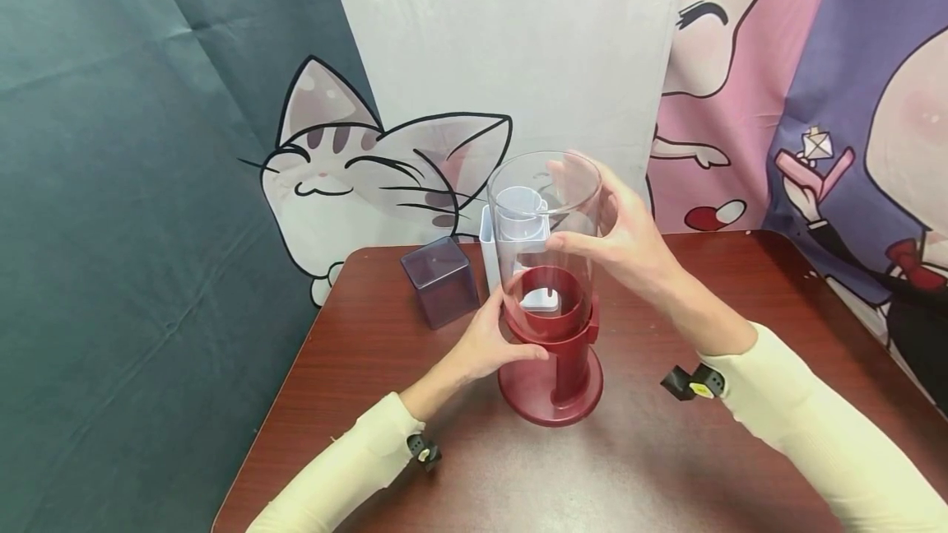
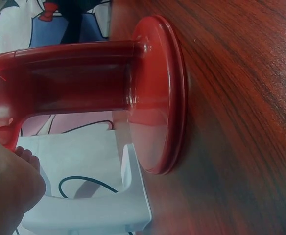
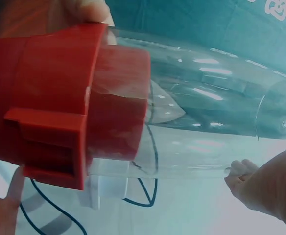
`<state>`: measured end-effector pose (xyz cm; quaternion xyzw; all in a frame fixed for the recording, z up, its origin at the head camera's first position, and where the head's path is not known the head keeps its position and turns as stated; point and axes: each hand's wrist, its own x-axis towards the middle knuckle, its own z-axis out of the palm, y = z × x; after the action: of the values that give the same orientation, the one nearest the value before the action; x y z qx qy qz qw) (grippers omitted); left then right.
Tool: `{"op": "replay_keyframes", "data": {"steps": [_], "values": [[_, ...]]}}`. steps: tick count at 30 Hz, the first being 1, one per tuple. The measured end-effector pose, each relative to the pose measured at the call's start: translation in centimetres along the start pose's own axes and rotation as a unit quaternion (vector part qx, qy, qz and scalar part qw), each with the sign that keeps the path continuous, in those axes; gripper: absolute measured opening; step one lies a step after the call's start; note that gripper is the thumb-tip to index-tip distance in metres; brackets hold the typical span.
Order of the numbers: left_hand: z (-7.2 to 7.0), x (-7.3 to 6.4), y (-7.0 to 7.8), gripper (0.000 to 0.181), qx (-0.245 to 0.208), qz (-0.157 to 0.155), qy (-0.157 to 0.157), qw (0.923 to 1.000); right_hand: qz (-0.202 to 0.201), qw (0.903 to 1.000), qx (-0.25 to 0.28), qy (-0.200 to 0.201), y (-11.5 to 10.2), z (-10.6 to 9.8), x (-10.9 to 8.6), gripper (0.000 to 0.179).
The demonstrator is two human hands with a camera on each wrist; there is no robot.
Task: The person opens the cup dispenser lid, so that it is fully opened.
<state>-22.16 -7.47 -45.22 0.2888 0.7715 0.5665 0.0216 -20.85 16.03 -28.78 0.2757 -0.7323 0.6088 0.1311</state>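
Note:
A red stand [image 1: 573,368] with a round foot, an open-fronted column and a wide collar stands upright on the table. A clear, open-topped cylinder [image 1: 557,219] sits upright with its lower end around the stand's inner red ring, as the right wrist view shows [image 3: 206,103]. My left hand [image 1: 487,344] grips the collar from the left, thumb across the front. With thumb and fingers spread around the upper part of the cylinder, my right hand [image 1: 629,241] holds it from the right, near its rim. In the left wrist view the stand's foot [image 2: 155,98] lies flat on the wood.
Just behind the stand is a white plastic piece [image 1: 486,249], partly seen through the cylinder. A smoky, dark translucent box [image 1: 448,290] stands to its left. The brown table [image 1: 666,451] ends at a back edge close to the printed cloth [image 1: 592,48].

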Motion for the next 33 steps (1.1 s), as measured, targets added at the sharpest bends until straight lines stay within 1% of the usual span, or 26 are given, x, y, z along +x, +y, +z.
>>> {"op": "replay_keyframes", "data": {"steps": [3,10,13,16,20,26,30,33], "values": [[0.1,0.0,0.0,0.112,-0.002,0.0,0.001,1.0,0.003,1.0,-0.002,0.002,-0.4,0.1,0.3,0.09],[0.5,0.0,0.3,0.112,-0.012,0.006,0.001,0.9999,0.021,0.9986,-0.047,0.007,-1.1,0.1,0.7,0.085],[0.6,0.0,0.4,0.11,-0.021,0.008,0.001,0.9998,0.024,0.9984,-0.051,0.006,-1.4,0.1,0.8,0.083],[0.6,0.0,0.4,0.107,-0.024,0.006,0.003,0.9997,0.028,0.9989,-0.038,0.002,-1.6,0.2,0.9,0.082],[0.6,0.0,0.3,0.103,-0.012,0.002,0.009,0.9999,0.027,0.9995,-0.017,-0.005,-1.8,0.1,1.0,0.082],[0.7,0.2,0.2,0.102,-0.008,0.018,0.009,0.9998,0.016,0.9997,-0.018,-0.003,-1.9,0.2,0.8,0.083],[0.7,0.2,0.1,0.101,-0.012,0.021,0.005,0.9997,0.025,0.9995,-0.017,-0.002,-1.9,0.2,0.8,0.081],[0.6,0.2,0.0,0.101,-0.014,0.017,0.003,0.9998,0.036,0.9994,-0.004,0.0,-1.7,0.1,1.0,0.078]]}}
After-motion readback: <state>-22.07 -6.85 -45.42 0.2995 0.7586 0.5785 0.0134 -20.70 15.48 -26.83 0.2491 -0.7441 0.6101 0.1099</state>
